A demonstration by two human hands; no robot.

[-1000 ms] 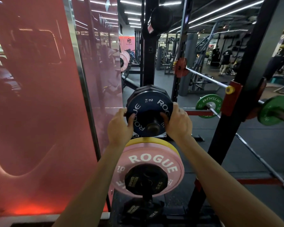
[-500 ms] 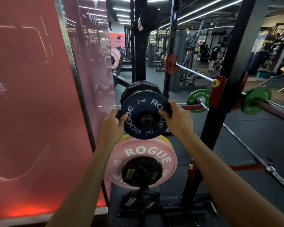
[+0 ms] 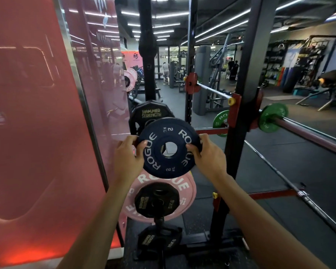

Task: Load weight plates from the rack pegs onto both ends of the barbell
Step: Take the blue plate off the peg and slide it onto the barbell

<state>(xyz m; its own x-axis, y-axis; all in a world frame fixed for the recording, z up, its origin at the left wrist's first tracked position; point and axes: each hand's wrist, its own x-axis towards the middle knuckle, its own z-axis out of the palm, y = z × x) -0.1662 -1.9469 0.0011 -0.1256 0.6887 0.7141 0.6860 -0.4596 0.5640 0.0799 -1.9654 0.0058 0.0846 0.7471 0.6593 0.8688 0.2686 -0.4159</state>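
A dark blue 2 kg Rogue plate [image 3: 168, 133] hangs free in front of me, its centre hole empty and daylight showing through. My left hand [image 3: 129, 154] grips its left rim and my right hand [image 3: 206, 154] grips its right rim. Behind it a black Hammer Strength plate [image 3: 150, 113] stays on the upper rack peg. Lower pegs carry a pink Rogue plate [image 3: 182, 186] with a black 5 kg plate [image 3: 155, 199] in front, and a black 10 kg plate [image 3: 159, 239] at the bottom. The barbell [image 3: 308, 134] lies to the right with a green plate [image 3: 273, 117] on its sleeve.
A black rack upright [image 3: 246, 90] stands just right of my hands, with red safety arms [image 3: 270, 193] low across. A second green plate [image 3: 220, 119] shows behind the upright. A red glass wall [image 3: 37, 133] closes off the left. Open gym floor lies to the right.
The blue plate has come off its peg: earlier the peg filled its hole, now the hole is empty. Both hands have drawn it toward me, uncovering the Hammer Strength plate.
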